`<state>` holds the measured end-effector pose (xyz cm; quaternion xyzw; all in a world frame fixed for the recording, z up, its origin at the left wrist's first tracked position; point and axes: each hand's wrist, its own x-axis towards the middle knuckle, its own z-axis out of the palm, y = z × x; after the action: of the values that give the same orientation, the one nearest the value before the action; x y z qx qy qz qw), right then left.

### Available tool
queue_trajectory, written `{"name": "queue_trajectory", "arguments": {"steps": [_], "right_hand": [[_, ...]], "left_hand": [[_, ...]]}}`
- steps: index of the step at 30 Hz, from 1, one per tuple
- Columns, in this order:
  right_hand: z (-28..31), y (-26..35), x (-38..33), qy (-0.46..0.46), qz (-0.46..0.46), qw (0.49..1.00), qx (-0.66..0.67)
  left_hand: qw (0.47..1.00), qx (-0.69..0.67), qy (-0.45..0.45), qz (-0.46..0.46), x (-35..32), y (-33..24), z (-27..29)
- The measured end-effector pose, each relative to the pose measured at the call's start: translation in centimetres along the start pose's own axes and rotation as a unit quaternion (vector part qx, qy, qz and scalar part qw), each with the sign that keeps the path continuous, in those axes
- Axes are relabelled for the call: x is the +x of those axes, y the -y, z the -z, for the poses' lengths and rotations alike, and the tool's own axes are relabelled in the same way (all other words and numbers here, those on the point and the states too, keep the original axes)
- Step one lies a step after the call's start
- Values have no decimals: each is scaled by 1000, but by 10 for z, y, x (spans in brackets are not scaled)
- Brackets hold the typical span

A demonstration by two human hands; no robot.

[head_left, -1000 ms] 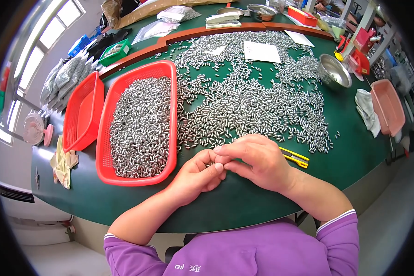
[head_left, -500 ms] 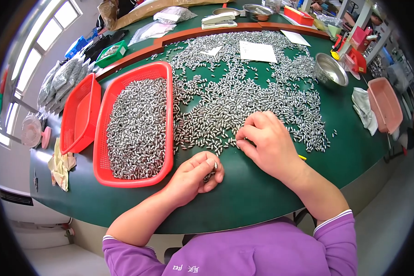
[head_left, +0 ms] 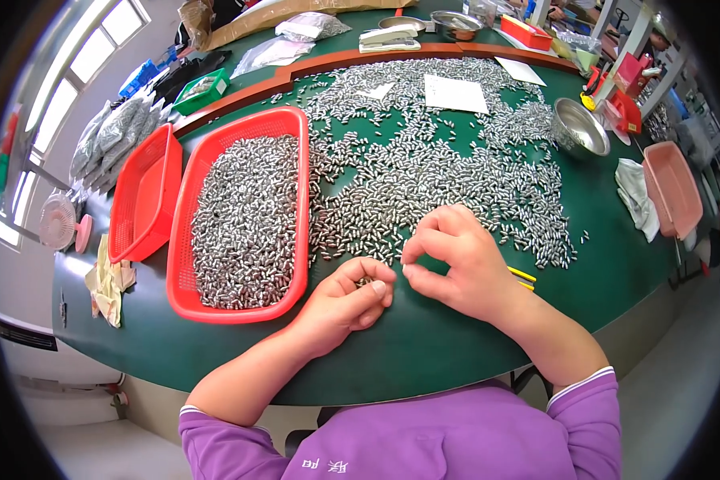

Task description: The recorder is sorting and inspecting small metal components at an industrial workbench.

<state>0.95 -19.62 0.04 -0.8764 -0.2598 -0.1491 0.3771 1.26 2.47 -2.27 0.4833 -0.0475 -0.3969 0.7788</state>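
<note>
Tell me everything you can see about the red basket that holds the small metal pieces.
The red basket is a long, shallow tray that looks like plastic, with perforated mesh walls and rounded corners. It lies flat on the green table, its long side running away from the person. It is nearly full of small shiny metal pieces. A second, empty red basket leans tilted close against its left side. The left hand rests near its front right corner; whether they touch is unclear.

Tray point(head_left: 186, 240) left of loose parts point(head_left: 424, 184)

Clear plastic bags point(head_left: 312, 26) — table's far edge
</note>
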Motion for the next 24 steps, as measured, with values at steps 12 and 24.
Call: {"name": "queue_trajectory", "arguments": {"steps": [12, 24], "right_hand": [[-7, 1, 0, 28, 39, 991, 128], [-10, -1, -1, 12, 49, 993, 111]], "left_hand": [[1000, 3, 22, -4, 0, 3, 5], [999, -20, 28, 2, 0, 1, 4]]}}
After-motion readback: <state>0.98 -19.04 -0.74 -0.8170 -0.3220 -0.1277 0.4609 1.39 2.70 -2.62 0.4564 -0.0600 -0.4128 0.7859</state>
